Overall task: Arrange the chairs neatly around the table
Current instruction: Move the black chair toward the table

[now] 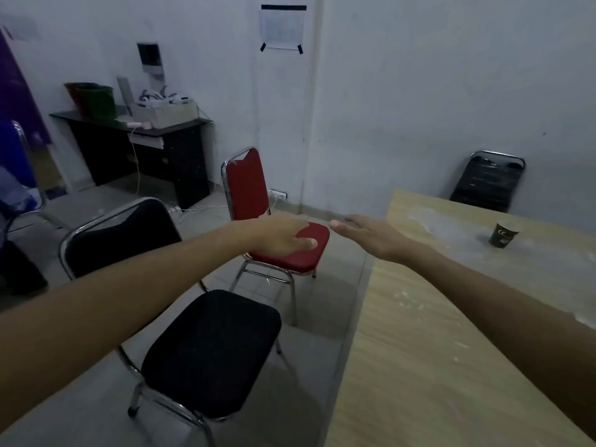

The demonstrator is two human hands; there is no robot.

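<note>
Far left, a chrome-framed chair (22, 175) sits half out of frame against a purple panel, details blurred. Behind it a dark desk (135, 124) stands against the wall, carrying a green bucket (96, 98) and a pale box (164, 112) stuffed with cables. A white cord trails off the desk to a power strip (172, 210) on the tiled floor, lying just behind the chairs.

Nearest now, the black chair (209, 350): padded seat, chrome legs, backrest to the left, seat turned toward the worktop (435, 350) with a strip of floor between them. Beyond it, the red chair (277, 250), red cushion and tall red back in a chrome frame, angled and standing just off the worktop's far left corner.

The left hand (283, 235) stretches out in line with the red seat, fingers loosely curled, thumb out, the grip open and closed on nothing; whether it touches the cushion I cannot tell. The right hand (371, 233) reaches flat, palm down, fingers straight, grip open and empty, near the worktop's left edge.

On the pale wood worktop, one dark paper cup (503, 233) stands upright amid dusty smears. Behind the far edge, another black chair (487, 180) against the white wall.

Count: four chairs showing, two black, one red, one unclear; one cup; one taped paper (283, 27) on the wall.
</note>
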